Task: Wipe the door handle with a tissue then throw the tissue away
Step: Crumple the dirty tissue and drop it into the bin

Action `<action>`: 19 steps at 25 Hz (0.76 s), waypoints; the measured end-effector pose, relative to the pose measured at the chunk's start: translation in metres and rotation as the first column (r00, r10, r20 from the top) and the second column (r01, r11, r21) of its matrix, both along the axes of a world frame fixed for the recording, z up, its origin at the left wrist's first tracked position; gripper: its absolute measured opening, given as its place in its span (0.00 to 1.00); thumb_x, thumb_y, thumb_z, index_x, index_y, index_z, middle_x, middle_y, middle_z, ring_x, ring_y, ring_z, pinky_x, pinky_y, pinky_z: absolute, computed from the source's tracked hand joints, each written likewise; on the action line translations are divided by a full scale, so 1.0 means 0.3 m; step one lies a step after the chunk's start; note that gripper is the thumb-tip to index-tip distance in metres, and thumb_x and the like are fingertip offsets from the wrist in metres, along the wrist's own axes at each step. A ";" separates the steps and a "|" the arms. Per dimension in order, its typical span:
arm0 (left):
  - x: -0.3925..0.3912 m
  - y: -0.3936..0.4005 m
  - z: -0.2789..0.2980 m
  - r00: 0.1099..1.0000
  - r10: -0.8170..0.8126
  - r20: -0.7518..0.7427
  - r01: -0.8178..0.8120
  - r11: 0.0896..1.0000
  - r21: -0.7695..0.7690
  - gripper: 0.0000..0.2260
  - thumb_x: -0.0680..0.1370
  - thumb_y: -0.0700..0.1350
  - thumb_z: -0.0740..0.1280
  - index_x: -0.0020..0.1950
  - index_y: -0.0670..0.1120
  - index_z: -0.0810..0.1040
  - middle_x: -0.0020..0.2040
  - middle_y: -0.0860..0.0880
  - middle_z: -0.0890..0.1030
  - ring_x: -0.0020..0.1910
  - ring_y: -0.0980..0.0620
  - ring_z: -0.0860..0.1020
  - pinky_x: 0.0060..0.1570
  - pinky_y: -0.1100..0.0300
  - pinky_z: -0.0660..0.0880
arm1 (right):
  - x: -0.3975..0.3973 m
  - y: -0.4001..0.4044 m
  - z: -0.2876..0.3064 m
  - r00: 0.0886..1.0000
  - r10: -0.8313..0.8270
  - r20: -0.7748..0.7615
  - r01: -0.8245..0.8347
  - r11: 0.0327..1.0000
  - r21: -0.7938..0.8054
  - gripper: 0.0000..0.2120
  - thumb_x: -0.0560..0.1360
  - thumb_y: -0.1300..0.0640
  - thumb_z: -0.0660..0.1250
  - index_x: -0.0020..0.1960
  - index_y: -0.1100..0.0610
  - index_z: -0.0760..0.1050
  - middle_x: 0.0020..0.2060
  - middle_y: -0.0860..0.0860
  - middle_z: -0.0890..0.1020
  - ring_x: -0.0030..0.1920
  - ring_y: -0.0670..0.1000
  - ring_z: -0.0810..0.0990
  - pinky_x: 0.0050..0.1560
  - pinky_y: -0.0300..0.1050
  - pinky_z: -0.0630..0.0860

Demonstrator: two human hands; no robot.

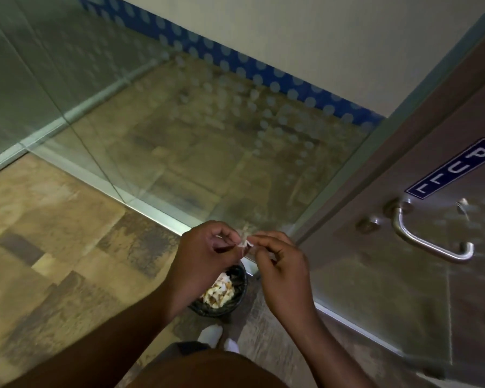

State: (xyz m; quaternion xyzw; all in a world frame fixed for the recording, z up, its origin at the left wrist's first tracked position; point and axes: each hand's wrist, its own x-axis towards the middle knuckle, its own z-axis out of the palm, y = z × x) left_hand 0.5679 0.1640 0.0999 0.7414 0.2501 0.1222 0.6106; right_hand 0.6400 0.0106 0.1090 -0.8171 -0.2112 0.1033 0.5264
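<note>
A small crumpled white tissue (245, 243) is pinched between the fingertips of my left hand (205, 256) and my right hand (280, 264), held in front of me at about waist height. Directly below the hands stands a small black bin (237, 299) lined with a dark bag and holding pale scraps of paper. The curved metal door handle (423, 239) is on the glass door to the right, roughly a forearm's length from my right hand. A round lock knob (368, 224) sits just left of the handle.
A blue PULL sign (457, 168) is fixed above the handle. A glass wall (179, 121) with frosted dots and a metal floor rail (151, 211) runs ahead. My white shoes (212, 333) stand on the wood-pattern floor by the bin.
</note>
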 end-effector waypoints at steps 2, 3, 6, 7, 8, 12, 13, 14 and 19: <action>-0.031 -0.014 -0.018 0.995 0.093 0.035 -0.097 0.989 0.110 0.13 0.74 0.38 0.82 0.40 0.51 0.80 0.41 0.47 0.83 0.43 0.45 0.86 0.47 0.48 0.85 | -0.015 0.021 -0.023 1.000 0.027 0.011 -0.027 1.000 0.010 0.07 0.79 0.60 0.70 0.49 0.52 0.87 0.50 0.42 0.84 0.54 0.39 0.83 0.51 0.27 0.76; -0.049 -0.023 -0.025 0.992 0.119 0.043 -0.125 0.977 0.171 0.13 0.74 0.37 0.81 0.41 0.48 0.78 0.41 0.46 0.81 0.42 0.43 0.84 0.48 0.43 0.84 | -0.020 0.031 -0.037 0.999 0.048 0.003 -0.048 0.999 0.016 0.05 0.79 0.59 0.72 0.47 0.52 0.86 0.49 0.42 0.84 0.52 0.40 0.84 0.50 0.29 0.77; -0.097 -0.050 -0.039 0.990 0.141 0.031 -0.144 0.946 0.292 0.13 0.75 0.36 0.78 0.40 0.47 0.75 0.40 0.47 0.78 0.41 0.47 0.81 0.45 0.45 0.82 | -0.023 0.041 -0.083 0.992 0.093 -0.089 -0.091 0.995 0.028 0.04 0.75 0.58 0.77 0.45 0.51 0.84 0.42 0.43 0.87 0.46 0.41 0.86 0.46 0.33 0.80; -0.116 -0.056 -0.044 0.989 0.143 0.027 -0.144 0.943 0.301 0.14 0.76 0.37 0.78 0.40 0.48 0.75 0.40 0.48 0.79 0.41 0.50 0.82 0.44 0.51 0.83 | -0.021 0.043 -0.096 0.989 0.104 -0.109 -0.101 0.994 0.027 0.05 0.74 0.58 0.78 0.45 0.50 0.84 0.41 0.42 0.87 0.45 0.42 0.87 0.45 0.35 0.81; -0.132 -0.063 -0.049 0.990 0.137 0.023 -0.138 0.945 0.297 0.14 0.76 0.37 0.79 0.40 0.49 0.75 0.41 0.48 0.80 0.42 0.52 0.83 0.42 0.60 0.82 | -0.019 0.043 -0.107 0.988 0.111 -0.111 -0.109 0.994 0.025 0.06 0.74 0.60 0.78 0.44 0.50 0.84 0.41 0.42 0.87 0.44 0.42 0.87 0.46 0.38 0.82; -0.186 -0.048 -0.064 0.995 0.099 -0.031 -0.085 0.950 0.301 0.11 0.76 0.37 0.80 0.48 0.48 0.80 0.48 0.53 0.85 0.53 0.62 0.84 0.49 0.76 0.77 | -0.019 0.048 -0.149 0.988 0.116 0.099 -0.119 0.992 0.031 0.07 0.72 0.65 0.78 0.42 0.54 0.84 0.41 0.44 0.85 0.44 0.44 0.86 0.47 0.42 0.83; -0.199 -0.037 -0.071 0.994 0.100 -0.044 -0.080 0.940 0.331 0.12 0.76 0.36 0.80 0.50 0.50 0.81 0.49 0.55 0.85 0.53 0.64 0.83 0.50 0.74 0.78 | -0.025 0.050 -0.157 0.981 0.112 0.156 -0.120 0.992 0.042 0.07 0.72 0.65 0.78 0.42 0.55 0.84 0.42 0.46 0.84 0.44 0.45 0.85 0.45 0.40 0.82; -0.210 -0.022 -0.077 0.993 0.109 -0.048 -0.084 0.927 0.366 0.12 0.76 0.36 0.78 0.52 0.50 0.82 0.50 0.55 0.85 0.52 0.64 0.83 0.52 0.71 0.80 | -0.031 0.053 -0.171 0.973 0.115 0.201 -0.129 0.990 0.060 0.07 0.73 0.66 0.77 0.41 0.55 0.84 0.42 0.47 0.84 0.45 0.44 0.85 0.44 0.37 0.81; -0.267 0.065 -0.120 0.987 0.161 -0.025 -0.134 0.890 0.437 0.13 0.78 0.32 0.74 0.53 0.50 0.82 0.52 0.53 0.86 0.53 0.59 0.84 0.59 0.64 0.79 | -0.062 0.103 -0.301 0.933 0.144 0.331 -0.167 0.985 0.040 0.02 0.75 0.60 0.73 0.44 0.55 0.82 0.46 0.49 0.82 0.49 0.41 0.82 0.49 0.27 0.73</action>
